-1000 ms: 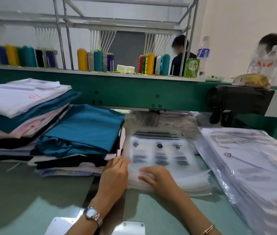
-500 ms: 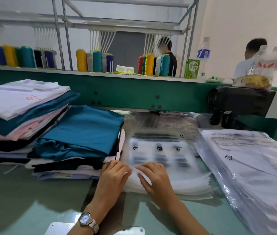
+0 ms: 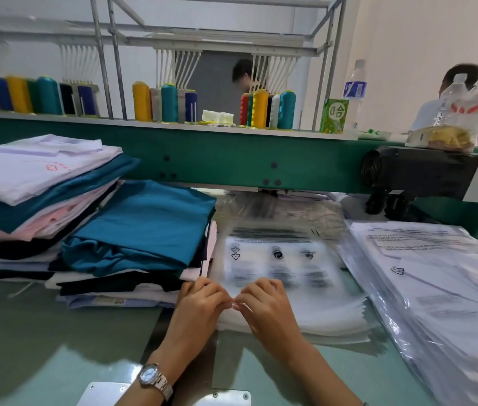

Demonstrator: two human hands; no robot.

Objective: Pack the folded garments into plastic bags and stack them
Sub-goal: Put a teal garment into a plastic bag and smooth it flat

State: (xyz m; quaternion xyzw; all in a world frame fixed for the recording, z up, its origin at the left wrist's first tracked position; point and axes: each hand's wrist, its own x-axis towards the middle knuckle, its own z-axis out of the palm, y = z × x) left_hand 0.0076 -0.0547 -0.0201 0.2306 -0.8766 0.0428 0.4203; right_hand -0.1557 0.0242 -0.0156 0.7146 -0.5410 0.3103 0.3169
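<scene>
A pile of empty clear plastic bags (image 3: 284, 259) with black print lies in the middle of the table. My left hand (image 3: 199, 303) and my right hand (image 3: 264, 303) meet at its near edge, fingers curled, pinching the top bag's edge between fingertips. Left of the bags lies a stack of folded garments (image 3: 144, 230) with a teal one on top. A taller stack (image 3: 35, 183), topped by a white shirt with a red mark, stands further left. Packed garments in bags (image 3: 437, 282) are stacked at the right.
A green machine beam (image 3: 232, 159) crosses behind the stacks, with thread cones (image 3: 170, 102) on its shelf. A black motor box (image 3: 419, 171) hangs at the right, with bottles and a carton above. People stand beyond the machine. A metal plate (image 3: 103, 394) sits at the table's near edge.
Both hands have drawn together at the bag pile's near edge and curled from flat to pinching the top bag. The people in the background have shifted.
</scene>
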